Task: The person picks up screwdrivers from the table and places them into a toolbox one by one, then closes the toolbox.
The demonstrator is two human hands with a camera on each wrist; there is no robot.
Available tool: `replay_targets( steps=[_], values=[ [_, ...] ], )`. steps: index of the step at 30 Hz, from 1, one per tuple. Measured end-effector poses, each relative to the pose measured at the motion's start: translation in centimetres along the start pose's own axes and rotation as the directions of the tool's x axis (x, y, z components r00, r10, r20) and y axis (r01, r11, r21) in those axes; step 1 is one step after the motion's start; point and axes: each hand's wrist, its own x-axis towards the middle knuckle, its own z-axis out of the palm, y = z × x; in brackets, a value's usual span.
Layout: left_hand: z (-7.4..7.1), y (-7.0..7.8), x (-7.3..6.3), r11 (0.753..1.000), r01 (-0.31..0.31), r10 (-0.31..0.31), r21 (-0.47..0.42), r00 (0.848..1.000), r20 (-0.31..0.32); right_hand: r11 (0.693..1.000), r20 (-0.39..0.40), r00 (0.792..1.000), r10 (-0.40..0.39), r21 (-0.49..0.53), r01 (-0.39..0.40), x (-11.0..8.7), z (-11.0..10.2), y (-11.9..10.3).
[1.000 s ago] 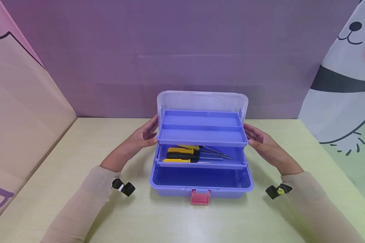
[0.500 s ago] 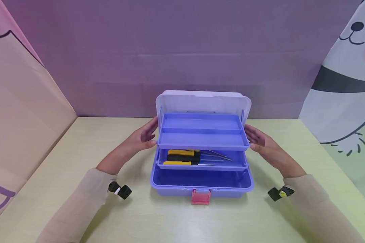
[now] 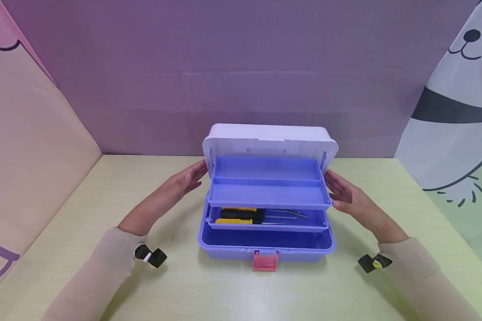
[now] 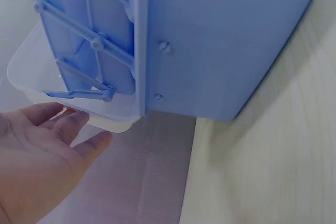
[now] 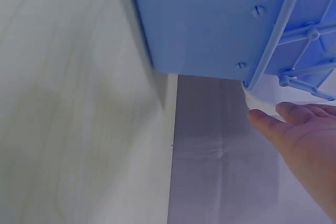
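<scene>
A purple toolbox (image 3: pixel 225 254) stands raised open on the table, its translucent white lid (image 3: pixel 271 132) leaning forward over the back. Its upper tray (image 3: pixel 270 191) has two bare compartments. In the lower tray (image 3: pixel 267 228) lie several screwdrivers (image 3: pixel 241 214) with yellow and black handles, partly covered by the upper tray. My left hand (image 3: pixel 186 179) is at the lid's left side, fingers extended along its edge. On the opposite side my right hand (image 3: pixel 350 194) reaches to the lid with fingers nearly straight. Both wrist views show fingertips right at the lid (image 4: pixel 113 123), beside the hinged tray arms (image 4: pixel 97 43).
A pink latch (image 3: pixel 265 261) hangs down at the box's front. The pale wooden table (image 3: pixel 241 294) extends around the box, with a purple backdrop (image 3: pixel 257 71) behind it and printed panels at left and right.
The lid has swung forward, showing more of its top. Both trays have moved forward and down with it, covering more of the screwdrivers. My hands have followed at the sides.
</scene>
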Motion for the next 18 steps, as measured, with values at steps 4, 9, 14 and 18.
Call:
replay_targets(
  steps=[4, 9, 14, 18],
  values=[
    [0.2, 1.0, -0.3, 0.999, 0.028, -0.026, 0.041, 0.999, -0.033, 0.997, -0.039, 0.999, -0.009, -0.076, 0.006, -0.3, 0.4, -0.2],
    [0.8, 2.3, -0.7, 0.993, 0.044, -0.036, 0.109, 0.996, -0.080, 0.981, -0.113, 0.993, 0.015, -0.192, -0.037, -0.6, 1.1, -0.8],
    [1.2, 3.2, -1.3, 0.985, 0.073, -0.060, 0.155, 0.994, -0.089, 0.965, -0.167, 0.985, 0.038, -0.248, -0.080, -0.9, 1.9, -1.7],
    [1.8, 3.6, -1.9, 0.979, 0.113, -0.101, 0.169, 0.992, -0.078, 0.939, -0.205, 0.977, 0.055, -0.322, -0.121, -1.4, 2.8, -2.2]
  ],
)
